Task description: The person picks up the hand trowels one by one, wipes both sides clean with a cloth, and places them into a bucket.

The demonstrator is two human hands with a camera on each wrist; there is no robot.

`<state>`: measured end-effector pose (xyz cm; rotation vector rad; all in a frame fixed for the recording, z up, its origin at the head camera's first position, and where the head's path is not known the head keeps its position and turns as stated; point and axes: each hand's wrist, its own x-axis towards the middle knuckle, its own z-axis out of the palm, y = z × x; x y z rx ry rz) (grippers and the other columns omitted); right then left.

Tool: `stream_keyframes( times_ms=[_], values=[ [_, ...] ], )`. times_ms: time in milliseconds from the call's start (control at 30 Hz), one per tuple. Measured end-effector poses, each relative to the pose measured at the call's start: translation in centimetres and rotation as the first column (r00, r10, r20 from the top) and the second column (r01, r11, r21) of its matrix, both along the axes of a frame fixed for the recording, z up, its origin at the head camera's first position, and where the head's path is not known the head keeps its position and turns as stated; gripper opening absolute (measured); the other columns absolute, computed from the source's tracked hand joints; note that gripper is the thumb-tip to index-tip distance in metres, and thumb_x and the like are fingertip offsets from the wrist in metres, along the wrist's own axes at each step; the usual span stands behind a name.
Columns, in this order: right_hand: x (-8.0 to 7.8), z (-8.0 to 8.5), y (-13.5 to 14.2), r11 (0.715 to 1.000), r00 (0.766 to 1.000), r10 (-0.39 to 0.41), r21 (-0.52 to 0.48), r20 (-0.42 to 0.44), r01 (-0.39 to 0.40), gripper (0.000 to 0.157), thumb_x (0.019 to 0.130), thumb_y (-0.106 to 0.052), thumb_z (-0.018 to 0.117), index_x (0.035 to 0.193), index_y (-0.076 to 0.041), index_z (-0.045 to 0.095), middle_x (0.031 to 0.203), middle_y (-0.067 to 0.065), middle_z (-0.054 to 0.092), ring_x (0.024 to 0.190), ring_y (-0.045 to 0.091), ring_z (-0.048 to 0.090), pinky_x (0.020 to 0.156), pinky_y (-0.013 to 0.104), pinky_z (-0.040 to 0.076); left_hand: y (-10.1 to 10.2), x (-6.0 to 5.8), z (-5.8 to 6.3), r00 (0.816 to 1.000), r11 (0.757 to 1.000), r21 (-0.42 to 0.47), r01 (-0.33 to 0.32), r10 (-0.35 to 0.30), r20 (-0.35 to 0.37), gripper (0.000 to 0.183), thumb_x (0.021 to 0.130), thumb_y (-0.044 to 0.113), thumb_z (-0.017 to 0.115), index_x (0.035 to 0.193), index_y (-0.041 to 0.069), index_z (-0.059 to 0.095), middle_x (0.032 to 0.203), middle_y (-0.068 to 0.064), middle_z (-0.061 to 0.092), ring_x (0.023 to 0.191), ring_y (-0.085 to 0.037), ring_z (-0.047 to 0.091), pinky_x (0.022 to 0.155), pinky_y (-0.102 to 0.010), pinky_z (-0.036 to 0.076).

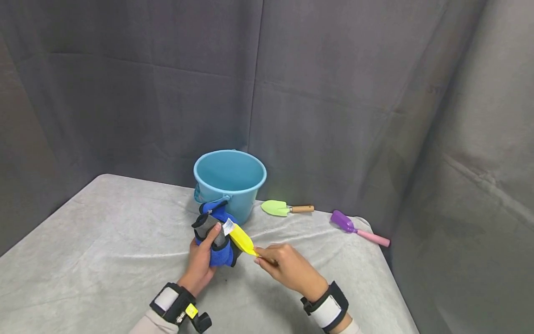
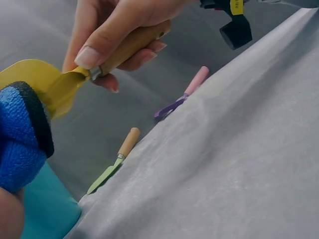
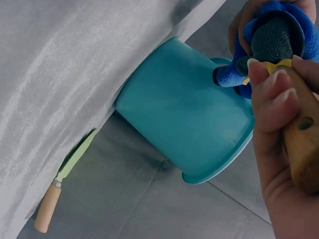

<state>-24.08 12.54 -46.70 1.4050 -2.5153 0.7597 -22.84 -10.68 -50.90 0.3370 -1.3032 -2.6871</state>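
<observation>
In the head view my left hand [image 1: 202, 265] grips a bunched blue and grey cloth [image 1: 222, 254] with black edging, in front of the bucket. My right hand [image 1: 288, 266] holds a small yellow trowel [image 1: 242, 239] by its wooden handle [image 3: 305, 129], fingers curled around it. The trowel's blade points toward the cloth, and a white label shows near its tip. In the left wrist view the cloth [image 2: 22, 134] overlaps part of the yellow blade [image 2: 55, 89]; whether they touch is hard to tell.
A light blue bucket [image 1: 246, 204] stands near the table's back edge. To its right lie a green trowel [image 1: 275, 208] with a wooden handle and a purple scoop [image 1: 343, 221] with a pink handle. Grey cloth covers the table [image 1: 104, 241], and grey curtains [image 1: 333, 93] hang behind.
</observation>
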Motion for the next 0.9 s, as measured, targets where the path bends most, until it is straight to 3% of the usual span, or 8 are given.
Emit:
stream_keyframes(
  times_ms=[133,400,567,667,800,900],
  values=[
    [-0.1,0.2,0.2,1.000,1.000,0.001,0.015,0.011,-0.001,0.028,0.098,-0.018,0.068,0.124,-0.008,0.074,0.087,-0.006,0.073,0.063,-0.004,0.047,0.054,0.009,0.039,-0.2,-0.2,0.0,1.000,0.999,0.032,-0.009,0.009,0.014,0.029,0.097,0.032,0.068,0.118,0.016,0.055,0.090,0.010,0.062,0.069,-0.006,0.053,0.055,-0.021,0.042],
    [-0.1,0.6,0.6,0.997,0.999,-0.009,0.077,0.033,0.007,0.027,0.096,-0.017,0.071,0.121,-0.008,0.075,0.089,-0.005,0.075,0.066,-0.003,0.051,0.059,0.011,0.044,-1.0,-0.4,0.2,0.998,0.999,0.011,-0.046,0.045,0.046,0.042,0.095,0.036,0.070,0.126,0.017,0.050,0.099,0.010,0.062,0.080,-0.006,0.055,0.063,-0.020,0.045],
    [-0.2,0.9,0.9,0.988,0.998,-0.062,0.147,0.029,0.057,0.025,0.094,-0.019,0.073,0.117,-0.010,0.077,0.093,-0.005,0.077,0.065,-0.005,0.050,0.058,0.012,0.044,-1.4,-0.4,0.5,0.995,0.997,-0.003,-0.074,0.074,0.062,0.041,0.094,0.035,0.071,0.125,0.017,0.050,0.100,0.012,0.061,0.086,-0.005,0.057,0.073,-0.020,0.049],
    [-0.4,1.1,1.1,0.978,0.994,-0.111,0.177,-0.012,0.112,0.015,0.094,-0.019,0.073,0.106,-0.014,0.079,0.078,-0.012,0.069,0.061,-0.004,0.044,0.054,0.014,0.039,-1.4,-0.4,0.6,0.995,0.998,-0.013,-0.067,0.068,0.075,0.041,0.093,0.036,0.072,0.123,0.018,0.051,0.096,0.013,0.061,0.081,-0.005,0.056,0.070,-0.020,0.048],
    [-0.7,1.2,1.4,0.972,0.984,-0.177,0.155,-0.002,0.175,0.009,0.095,-0.017,0.072,0.101,-0.014,0.077,0.064,-0.013,0.051,0.057,-0.002,0.037,0.051,0.017,0.034,-0.9,-0.3,0.4,0.996,0.999,-0.011,-0.047,0.048,0.080,0.042,0.093,0.037,0.072,0.123,0.017,0.051,0.091,0.013,0.060,0.074,-0.004,0.053,0.063,-0.020,0.045],
    [-0.8,1.3,1.5,0.975,0.977,-0.206,0.101,0.054,0.200,0.017,0.095,-0.016,0.071,0.110,-0.011,0.077,0.067,-0.013,0.055,0.057,-0.002,0.039,0.051,0.018,0.038,-0.5,-0.2,0.1,0.995,0.999,-0.007,-0.039,0.039,0.090,0.044,0.094,0.037,0.071,0.126,0.016,0.050,0.092,0.013,0.060,0.075,-0.003,0.053,0.064,-0.019,0.045]
  ],
)
